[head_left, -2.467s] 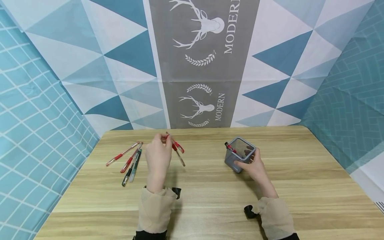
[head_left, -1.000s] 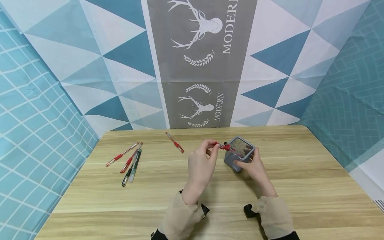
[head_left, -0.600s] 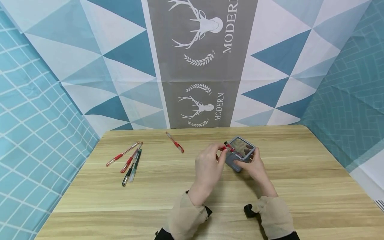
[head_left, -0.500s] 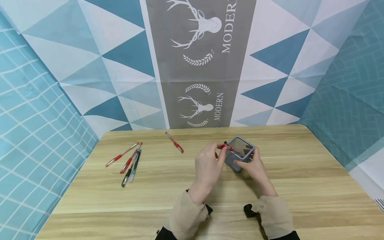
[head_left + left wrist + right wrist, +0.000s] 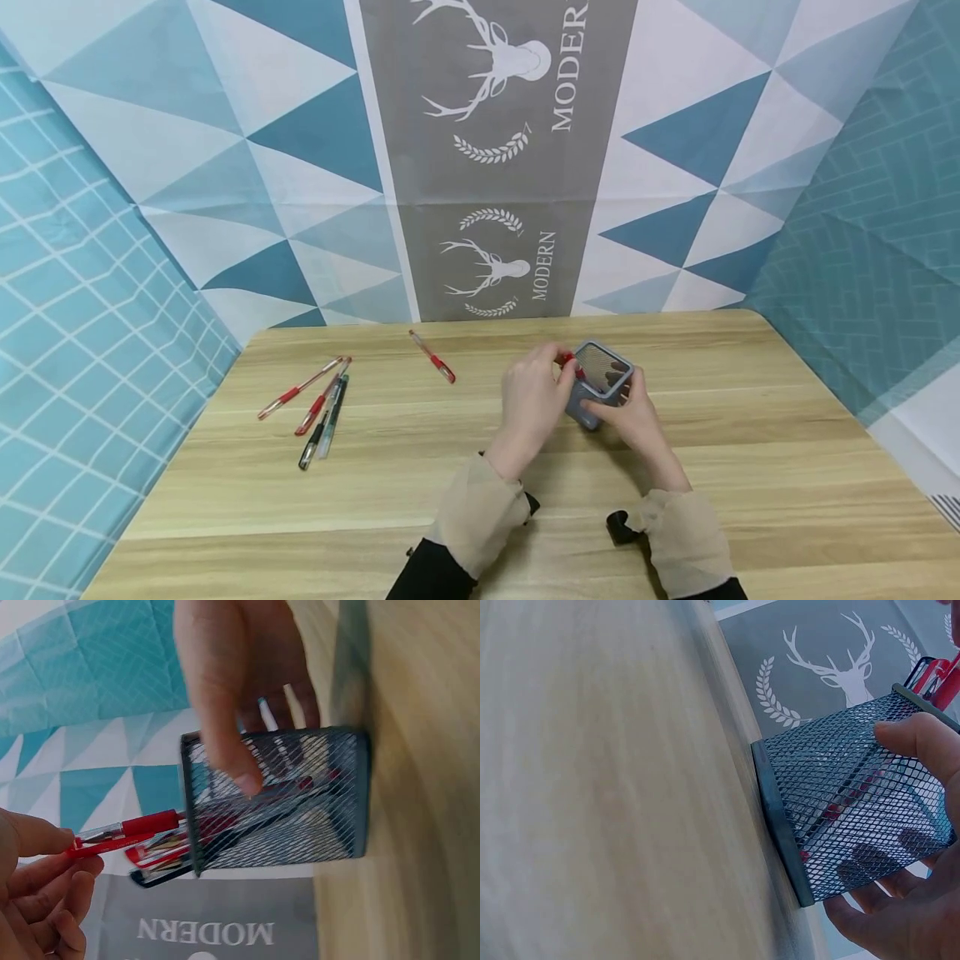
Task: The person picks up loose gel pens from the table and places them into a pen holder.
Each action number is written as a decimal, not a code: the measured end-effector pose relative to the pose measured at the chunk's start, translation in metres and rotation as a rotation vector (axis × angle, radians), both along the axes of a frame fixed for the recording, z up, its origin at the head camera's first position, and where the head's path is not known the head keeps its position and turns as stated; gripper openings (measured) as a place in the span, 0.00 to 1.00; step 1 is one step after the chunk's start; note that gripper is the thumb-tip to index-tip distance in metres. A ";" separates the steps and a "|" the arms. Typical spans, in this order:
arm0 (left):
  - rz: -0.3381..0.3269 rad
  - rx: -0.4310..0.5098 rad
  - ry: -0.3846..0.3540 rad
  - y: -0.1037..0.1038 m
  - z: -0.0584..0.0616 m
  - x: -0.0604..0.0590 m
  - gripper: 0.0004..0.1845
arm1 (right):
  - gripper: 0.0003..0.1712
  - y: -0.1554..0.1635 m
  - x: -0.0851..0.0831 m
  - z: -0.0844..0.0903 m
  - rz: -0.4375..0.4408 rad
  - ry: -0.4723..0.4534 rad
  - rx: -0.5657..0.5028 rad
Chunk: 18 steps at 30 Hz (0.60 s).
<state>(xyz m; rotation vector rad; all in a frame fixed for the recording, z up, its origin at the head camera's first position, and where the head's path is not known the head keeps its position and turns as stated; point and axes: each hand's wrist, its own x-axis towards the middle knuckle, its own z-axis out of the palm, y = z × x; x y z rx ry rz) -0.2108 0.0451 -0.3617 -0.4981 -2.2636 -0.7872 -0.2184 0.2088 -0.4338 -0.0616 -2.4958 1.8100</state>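
Red gel pen (image 5: pixel 139 827) slides tip-first into the square grey wire-mesh pen holder (image 5: pixel 597 383) on the worktop (image 5: pixel 750 433), pinched by the left hand (image 5: pixel 532 400); right hand (image 5: pixel 637 417) grips the holder, best kept steady while the pen feeds straight.

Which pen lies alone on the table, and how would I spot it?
On the wooden table, look near the far edge, below the grey deer banner. The lone red pen lies there, between the pen cluster at left and the mesh holder; nothing touches it.
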 end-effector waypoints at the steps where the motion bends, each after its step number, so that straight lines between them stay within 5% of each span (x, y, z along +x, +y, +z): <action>1: 0.000 -0.005 -0.006 0.001 -0.002 0.000 0.03 | 0.48 0.000 0.000 -0.001 0.002 0.000 0.000; 7: -0.006 -0.015 -0.057 0.005 -0.010 0.001 0.04 | 0.48 -0.001 0.000 -0.002 0.007 0.006 -0.004; 18: 0.020 -0.052 -0.038 0.010 -0.018 -0.003 0.04 | 0.48 0.000 0.000 -0.001 -0.007 0.000 0.000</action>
